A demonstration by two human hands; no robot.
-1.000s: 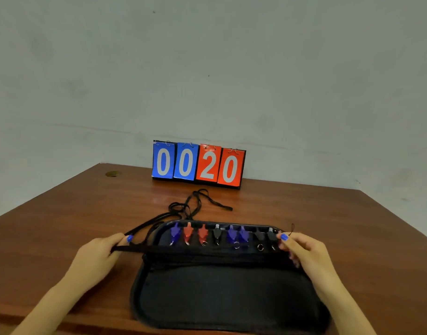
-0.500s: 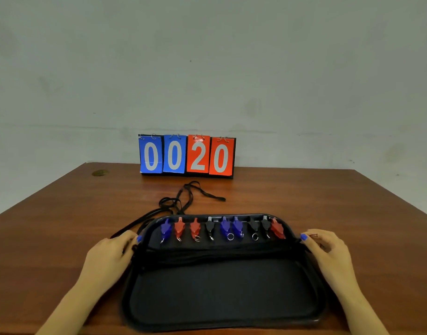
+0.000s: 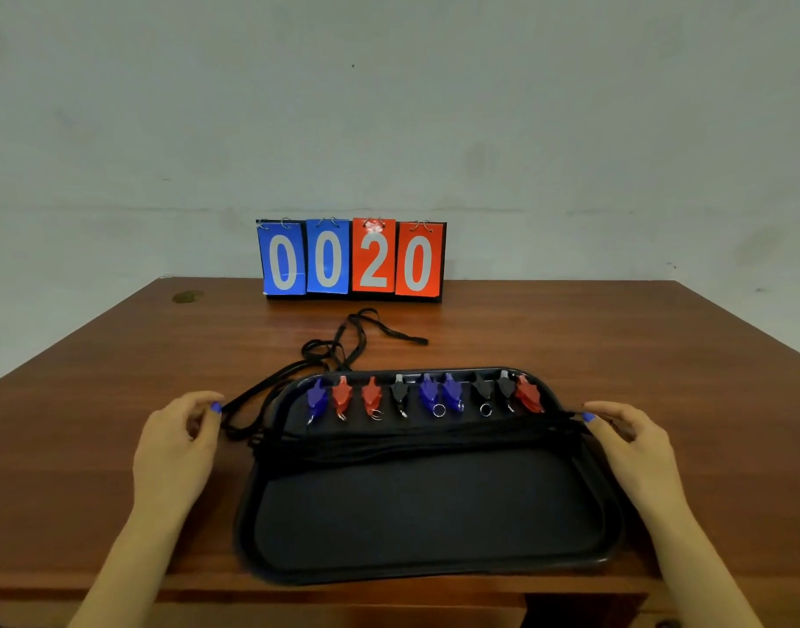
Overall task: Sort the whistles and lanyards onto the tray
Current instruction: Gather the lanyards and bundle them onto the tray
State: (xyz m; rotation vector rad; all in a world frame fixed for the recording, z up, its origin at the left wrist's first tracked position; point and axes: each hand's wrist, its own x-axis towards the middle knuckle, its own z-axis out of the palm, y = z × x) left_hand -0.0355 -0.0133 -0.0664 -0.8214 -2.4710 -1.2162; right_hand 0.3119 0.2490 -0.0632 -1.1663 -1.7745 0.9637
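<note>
Here, my left hand (image 3: 174, 441) and right hand (image 3: 634, 446) pinch the lanyards (image 3: 412, 439) stretched across the tray (image 3: 434, 564) at lower centre; uneven tugging could scatter the whistles (image 3: 427, 392) behind.

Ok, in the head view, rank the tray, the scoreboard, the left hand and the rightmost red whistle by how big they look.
1. tray, by far the largest
2. scoreboard, though it stands farther back, so its true size against the tray is unsure
3. left hand, nearer the camera, which flatters it
4. rightmost red whistle, smallest
</note>
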